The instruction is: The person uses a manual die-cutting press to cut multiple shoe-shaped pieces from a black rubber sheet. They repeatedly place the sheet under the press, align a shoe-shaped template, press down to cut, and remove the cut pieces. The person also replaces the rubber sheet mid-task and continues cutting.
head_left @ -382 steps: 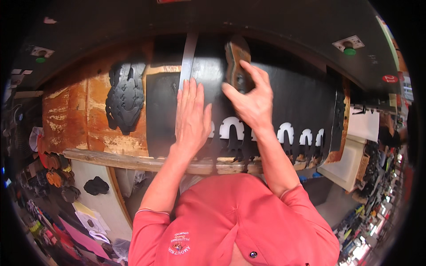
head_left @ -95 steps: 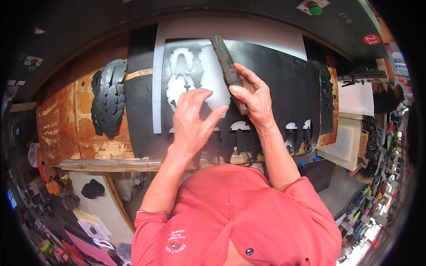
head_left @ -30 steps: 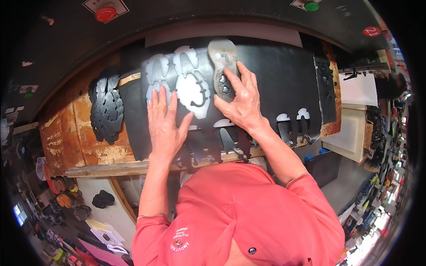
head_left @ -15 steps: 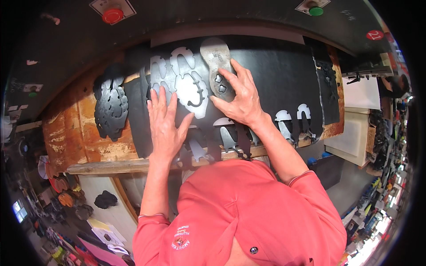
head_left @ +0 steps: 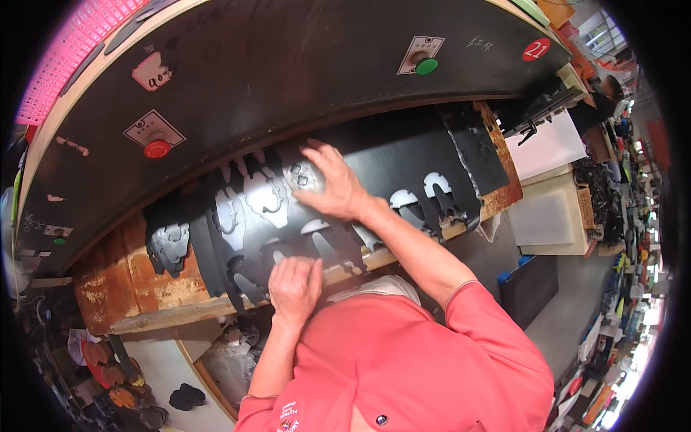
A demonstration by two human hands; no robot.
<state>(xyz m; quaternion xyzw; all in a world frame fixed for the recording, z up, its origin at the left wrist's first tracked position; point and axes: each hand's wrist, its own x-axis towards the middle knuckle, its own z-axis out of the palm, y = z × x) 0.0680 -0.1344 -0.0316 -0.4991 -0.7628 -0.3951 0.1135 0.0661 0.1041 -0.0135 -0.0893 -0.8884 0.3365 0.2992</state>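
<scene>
Sole-shaped block (head_left: pixel 302 174) | right hand (head_left: pixel 341 191) spread alongside | dark panel (head_left: pixel 281 75) overhanging | black cutouts (head_left: pixel 171 246) left

Workbench (head_left: pixel 169 289), far edge: sole-shaped die (head_left: pixel 306 175) partly covered by right hand (head_left: pixel 335 186); its far end is lost beneath the dark press beam (head_left: pixel 288 79). Near edge: left hand (head_left: pixel 295 286) curled, fingertips hidden, grip unclear. Left end: upper part of black cutouts (head_left: pixel 170 246) sunk in shadow. Pink basket (head_left: pixel 68 61) and red shirt (head_left: pixel 403 353) cut off. Clutter (head_left: pixel 637 245) far right: too small, blurred.
</scene>
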